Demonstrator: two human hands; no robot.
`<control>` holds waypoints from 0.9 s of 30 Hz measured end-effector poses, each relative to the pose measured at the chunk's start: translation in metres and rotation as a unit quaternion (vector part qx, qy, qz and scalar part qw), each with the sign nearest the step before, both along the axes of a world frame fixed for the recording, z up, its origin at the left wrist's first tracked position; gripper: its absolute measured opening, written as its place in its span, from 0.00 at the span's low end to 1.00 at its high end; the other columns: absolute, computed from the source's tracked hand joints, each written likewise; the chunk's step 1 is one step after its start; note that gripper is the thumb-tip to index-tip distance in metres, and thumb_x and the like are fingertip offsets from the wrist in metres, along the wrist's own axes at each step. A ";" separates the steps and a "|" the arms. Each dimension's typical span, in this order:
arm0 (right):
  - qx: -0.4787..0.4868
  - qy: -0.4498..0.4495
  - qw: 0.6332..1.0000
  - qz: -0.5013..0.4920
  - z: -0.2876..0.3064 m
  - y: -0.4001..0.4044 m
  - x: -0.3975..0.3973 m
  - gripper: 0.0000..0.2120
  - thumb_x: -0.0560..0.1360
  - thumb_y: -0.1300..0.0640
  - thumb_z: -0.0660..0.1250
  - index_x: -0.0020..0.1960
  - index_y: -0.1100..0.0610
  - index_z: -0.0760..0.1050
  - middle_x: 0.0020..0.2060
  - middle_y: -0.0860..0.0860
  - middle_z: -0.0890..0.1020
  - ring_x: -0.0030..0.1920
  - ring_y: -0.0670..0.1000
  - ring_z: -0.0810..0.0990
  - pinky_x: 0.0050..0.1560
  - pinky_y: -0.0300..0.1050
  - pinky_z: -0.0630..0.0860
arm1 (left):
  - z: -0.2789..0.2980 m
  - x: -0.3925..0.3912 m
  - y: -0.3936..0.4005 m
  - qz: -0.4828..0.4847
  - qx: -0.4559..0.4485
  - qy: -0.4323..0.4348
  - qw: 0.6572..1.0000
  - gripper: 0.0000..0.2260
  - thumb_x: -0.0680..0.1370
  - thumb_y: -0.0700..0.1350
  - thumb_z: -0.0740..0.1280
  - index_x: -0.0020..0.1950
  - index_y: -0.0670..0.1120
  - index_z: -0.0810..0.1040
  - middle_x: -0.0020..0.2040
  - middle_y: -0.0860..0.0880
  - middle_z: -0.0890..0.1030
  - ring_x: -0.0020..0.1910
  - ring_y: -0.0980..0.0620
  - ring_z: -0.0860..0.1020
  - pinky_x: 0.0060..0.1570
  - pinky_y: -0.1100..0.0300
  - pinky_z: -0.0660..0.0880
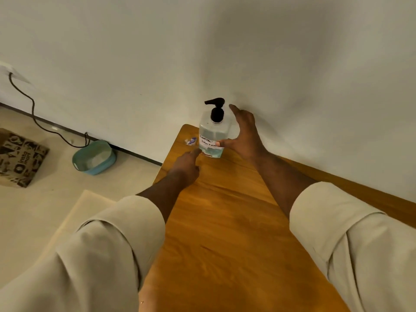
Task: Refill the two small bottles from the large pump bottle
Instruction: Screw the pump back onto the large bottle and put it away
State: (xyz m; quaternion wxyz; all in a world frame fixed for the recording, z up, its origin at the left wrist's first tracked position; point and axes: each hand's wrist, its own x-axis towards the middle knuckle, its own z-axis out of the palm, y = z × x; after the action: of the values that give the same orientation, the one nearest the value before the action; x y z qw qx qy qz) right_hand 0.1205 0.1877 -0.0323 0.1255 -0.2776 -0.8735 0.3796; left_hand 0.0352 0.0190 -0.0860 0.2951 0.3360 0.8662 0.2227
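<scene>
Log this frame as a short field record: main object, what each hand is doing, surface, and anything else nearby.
main object: large pump bottle, upright at the table's far corner, handwritten label, partly filled with bluish liquid
right hand: open, spread beside the bottle, thumb on its label
left hand: fingers extended toward the bottle's base; contact unclear
surface: wooden table against a white wall
small item: wrapper-like object left of the bottle
floor: teal basin, printed box

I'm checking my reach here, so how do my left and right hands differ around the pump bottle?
The right hand is spread wide beside the pump bottle, thumb across its label; the left hand lies lower, fingers pointing at the bottle's base. The right reaches higher, near the pump. Neither grips it yet.
</scene>
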 end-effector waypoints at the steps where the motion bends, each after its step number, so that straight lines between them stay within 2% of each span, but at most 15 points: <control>1: -0.014 -0.003 1.000 -0.015 0.000 -0.001 0.013 0.46 0.64 0.53 0.79 0.74 0.49 0.57 0.71 0.54 0.61 0.70 0.53 0.62 0.65 0.45 0.67 | 0.001 0.007 0.002 -0.003 -0.001 0.002 1.000 0.27 0.78 0.40 0.66 0.75 0.51 0.62 0.69 0.43 0.73 0.66 0.42 0.72 0.63 0.49 0.71; 3: -0.036 -0.030 0.999 -0.025 -0.004 0.001 0.053 0.43 0.64 0.55 0.79 0.73 0.49 0.60 0.72 0.53 0.60 0.70 0.54 0.63 0.65 0.46 0.68 | 0.005 0.028 0.010 -0.021 -0.007 0.005 1.000 0.27 0.77 0.40 0.66 0.75 0.49 0.62 0.69 0.42 0.72 0.67 0.42 0.71 0.65 0.50 0.70; 6: -0.030 -0.118 0.993 -0.007 -0.012 0.007 0.126 0.38 0.65 0.55 0.78 0.72 0.53 0.65 0.71 0.54 0.62 0.69 0.55 0.64 0.67 0.45 0.67 | 0.011 0.070 0.027 -0.065 -0.010 -0.001 0.998 0.27 0.77 0.41 0.67 0.75 0.48 0.62 0.71 0.42 0.70 0.69 0.43 0.69 0.67 0.51 0.68; 12: -0.007 -0.247 0.969 -0.025 -0.001 0.035 0.291 0.32 0.66 0.56 0.77 0.68 0.53 0.71 0.66 0.55 0.68 0.67 0.56 0.66 0.68 0.47 0.65 | 0.015 0.198 0.069 -0.181 -0.017 -0.044 0.982 0.28 0.78 0.46 0.68 0.75 0.52 0.61 0.72 0.45 0.69 0.68 0.42 0.70 0.57 0.52 0.73; 16: 0.034 -0.308 0.950 -0.035 0.027 0.068 0.406 0.28 0.67 0.58 0.76 0.65 0.55 0.73 0.65 0.55 0.73 0.65 0.56 0.70 0.64 0.48 0.69 | 0.016 0.303 0.093 -0.246 -0.011 -0.076 0.966 0.30 0.75 0.47 0.71 0.75 0.53 0.63 0.73 0.46 0.68 0.70 0.44 0.69 0.59 0.53 0.72; 21: -0.022 -0.337 0.939 -0.058 0.035 0.102 0.544 0.24 0.69 0.71 0.70 0.63 0.58 0.76 0.64 0.57 0.75 0.63 0.56 0.73 0.61 0.48 0.73 | 0.014 0.429 0.106 -0.289 -0.037 -0.118 0.949 0.36 0.71 0.46 0.75 0.75 0.52 0.63 0.73 0.45 0.68 0.69 0.44 0.69 0.60 0.53 0.72; 23: -0.049 -0.323 0.943 -0.055 0.030 0.107 0.595 0.23 0.68 0.74 0.66 0.62 0.60 0.76 0.62 0.58 0.77 0.61 0.55 0.75 0.57 0.43 0.72 | 0.012 0.479 0.108 -0.277 -0.046 -0.124 0.952 0.38 0.70 0.45 0.77 0.76 0.51 0.62 0.74 0.44 0.67 0.71 0.44 0.68 0.60 0.56 0.70; 25: -0.092 -0.304 0.946 -0.058 0.019 0.099 0.615 0.24 0.68 0.76 0.64 0.62 0.62 0.76 0.61 0.59 0.77 0.61 0.55 0.76 0.56 0.42 0.71 | 0.008 0.498 0.104 -0.260 -0.048 -0.130 0.956 0.39 0.69 0.44 0.77 0.76 0.50 0.61 0.74 0.44 0.66 0.72 0.44 0.66 0.61 0.57 0.69; 27: -0.132 -0.290 0.946 -0.050 0.006 0.090 0.646 0.25 0.68 0.74 0.68 0.63 0.61 0.75 0.63 0.58 0.76 0.62 0.55 0.75 0.60 0.45 0.72 | 0.007 0.531 0.108 -0.232 -0.051 -0.129 0.963 0.40 0.69 0.43 0.78 0.76 0.49 0.61 0.74 0.43 0.65 0.72 0.43 0.65 0.64 0.54 0.68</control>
State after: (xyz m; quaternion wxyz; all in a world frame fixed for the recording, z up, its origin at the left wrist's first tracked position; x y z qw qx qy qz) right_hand 0.7664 0.2778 -0.0258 -0.1524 -0.4332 -0.7992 0.3878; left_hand 0.5663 0.1267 -0.0786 0.4643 0.4806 0.7296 0.1453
